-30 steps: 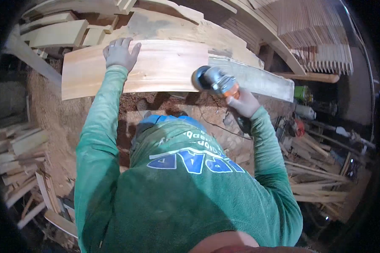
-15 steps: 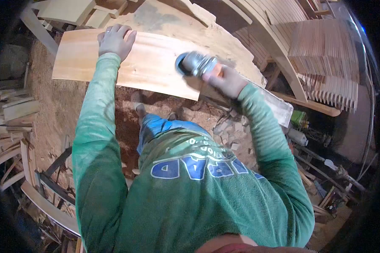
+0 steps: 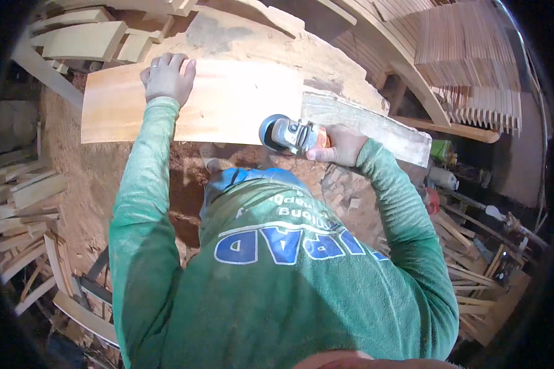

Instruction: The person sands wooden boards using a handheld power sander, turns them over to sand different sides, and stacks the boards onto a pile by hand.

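Note:
A wide pale board (image 3: 228, 101) lies across the workbench (image 3: 375, 126). Over the board's far edge, toward its left end, my left hand (image 3: 169, 80) is curled with the fingertips at that edge, pressing on the wood. My right hand (image 3: 340, 146) is wrapped around the orange and grey body of an angle grinder (image 3: 295, 135). The grinder's round disc (image 3: 273, 132) is at the near right corner of the board; whether it touches the wood is hard to tell. The grinder hides part of that corner.
Curved wood pieces (image 3: 83, 40) are piled at the back left. Thin slats stand in a large stack (image 3: 468, 55) at the back right. Offcuts (image 3: 37, 190) lie at the left, and more scraps (image 3: 474, 264) lie at the lower right.
The grinder and my right hand have moved toward my body, from over the board to its near right corner. The board looks less slanted, and my left hand is still on it.

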`<state>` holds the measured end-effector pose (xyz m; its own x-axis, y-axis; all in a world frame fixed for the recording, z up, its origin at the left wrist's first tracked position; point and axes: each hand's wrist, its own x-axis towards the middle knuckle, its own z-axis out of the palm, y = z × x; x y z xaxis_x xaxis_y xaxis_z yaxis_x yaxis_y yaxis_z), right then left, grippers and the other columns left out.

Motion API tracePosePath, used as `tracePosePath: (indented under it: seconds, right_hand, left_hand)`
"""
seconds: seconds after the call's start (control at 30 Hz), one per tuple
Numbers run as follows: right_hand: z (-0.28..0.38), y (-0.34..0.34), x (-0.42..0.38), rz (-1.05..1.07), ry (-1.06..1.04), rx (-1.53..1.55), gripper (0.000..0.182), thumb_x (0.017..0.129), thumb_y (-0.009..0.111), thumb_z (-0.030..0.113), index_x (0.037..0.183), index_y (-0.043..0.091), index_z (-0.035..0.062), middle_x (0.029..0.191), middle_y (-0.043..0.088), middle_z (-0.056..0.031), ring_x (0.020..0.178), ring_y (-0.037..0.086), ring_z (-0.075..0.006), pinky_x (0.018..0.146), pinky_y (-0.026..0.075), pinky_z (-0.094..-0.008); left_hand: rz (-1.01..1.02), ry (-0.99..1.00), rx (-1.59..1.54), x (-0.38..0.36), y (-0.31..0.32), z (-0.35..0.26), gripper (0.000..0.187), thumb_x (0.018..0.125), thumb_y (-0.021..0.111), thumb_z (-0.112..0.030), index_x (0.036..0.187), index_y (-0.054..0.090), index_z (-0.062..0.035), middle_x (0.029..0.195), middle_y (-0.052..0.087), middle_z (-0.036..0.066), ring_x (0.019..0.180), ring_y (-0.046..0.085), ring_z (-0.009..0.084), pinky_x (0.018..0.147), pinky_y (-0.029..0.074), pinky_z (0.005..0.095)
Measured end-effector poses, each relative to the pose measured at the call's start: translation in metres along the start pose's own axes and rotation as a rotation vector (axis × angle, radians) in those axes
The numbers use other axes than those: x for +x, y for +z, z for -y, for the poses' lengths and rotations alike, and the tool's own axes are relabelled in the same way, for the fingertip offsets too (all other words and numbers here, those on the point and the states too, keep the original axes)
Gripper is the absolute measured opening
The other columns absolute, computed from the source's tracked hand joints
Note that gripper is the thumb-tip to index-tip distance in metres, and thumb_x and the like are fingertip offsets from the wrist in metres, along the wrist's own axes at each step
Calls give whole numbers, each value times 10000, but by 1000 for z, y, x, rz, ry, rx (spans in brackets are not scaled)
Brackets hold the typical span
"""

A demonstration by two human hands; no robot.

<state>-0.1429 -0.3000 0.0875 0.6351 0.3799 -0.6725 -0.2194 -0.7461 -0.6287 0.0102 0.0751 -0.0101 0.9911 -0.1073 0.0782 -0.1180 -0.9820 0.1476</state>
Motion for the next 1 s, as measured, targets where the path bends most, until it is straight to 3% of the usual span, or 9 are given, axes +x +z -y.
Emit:
tracePosePath:
  seconds: [0.13, 0.17, 0.2, 0.37, 0.43, 0.47, 0.7, 0.8, 1.0]
  right_hand:
    - [27, -33, 28, -78, 67, -37, 721, 839, 725, 587, 1263, 641, 9, 1146, 702, -181, 1076, 642, -263, 998, 481, -401]
    - [7, -42, 51, -216, -144, -161, 746, 844, 709, 614, 1236, 645, -18, 1056, 710, -160, 985, 652, -242, 919, 516, -389]
    - [17, -57, 59, -191, 180, -154, 779, 847, 701, 642, 1208, 647, -47, 980, 706, -136, 897, 655, -226, 832, 537, -377]
    - [23, -66, 64, -244, 161, -130, 922, 819, 597, 788, 1254, 665, -21, 1156, 714, -224, 1044, 703, -326, 932, 540, -414]
    - [8, -34, 57, -158, -98, -42, 795, 820, 698, 685, 1281, 667, 39, 1195, 714, -189, 1135, 665, -288, 1038, 481, -392]
    - [22, -20, 44, -6, -7, 34, 745, 824, 731, 627, 1302, 653, 61, 1212, 707, -168, 1160, 646, -281, 1067, 455, -390]
    - [41, -23, 49, 8, -85, 1, 777, 795, 696, 711, 1231, 682, 68, 1117, 732, -171, 1083, 680, -314, 985, 498, -423]
    - [56, -63, 72, -180, 167, -232, 907, 784, 585, 839, 1168, 714, 28, 1062, 733, -215, 1046, 695, -325, 944, 521, -439]
    - [18, -62, 52, -167, 221, -210, 858, 841, 604, 753, 1312, 642, 36, 1194, 698, -210, 1102, 671, -318, 989, 502, -415]
  left_hand:
    - [-16, 6, -4, 1, 2, 0, 372, 986, 526, -482, 1184, 693, -215, 1253, 650, 54, 1247, 560, 268, 1054, 361, 525]
    - [-20, 3, -2, 1, 2, 1, 369, 985, 527, -481, 1181, 694, -216, 1252, 651, 54, 1246, 561, 266, 1054, 358, 525]
    - [-24, 11, -10, 1, 1, 2, 368, 985, 528, -479, 1182, 695, -216, 1253, 651, 54, 1248, 560, 265, 1054, 357, 524]
    - [-25, 25, -25, -1, 3, 2, 359, 984, 532, -465, 1184, 697, -216, 1250, 651, 55, 1257, 551, 263, 1057, 353, 526]
    - [-46, 30, -21, 0, 6, 3, 362, 983, 534, -466, 1181, 698, -212, 1247, 653, 50, 1260, 548, 264, 1059, 353, 525]
    - [-53, 31, -18, -1, 6, 4, 363, 982, 534, -467, 1180, 699, -210, 1245, 653, 48, 1262, 546, 265, 1059, 353, 524]
    - [-40, 39, -24, 0, 5, 4, 365, 984, 532, -464, 1171, 698, -199, 1226, 657, 41, 1236, 556, 262, 1043, 362, 520]
    - [-58, 44, -33, -1, 7, 5, 354, 987, 530, -459, 1165, 699, -205, 1219, 659, 41, 1225, 561, 257, 1029, 368, 516]
    - [-61, 49, -47, 0, 5, 5, 341, 992, 526, -455, 1159, 698, -213, 1209, 662, 45, 1212, 569, 261, 1019, 371, 509]
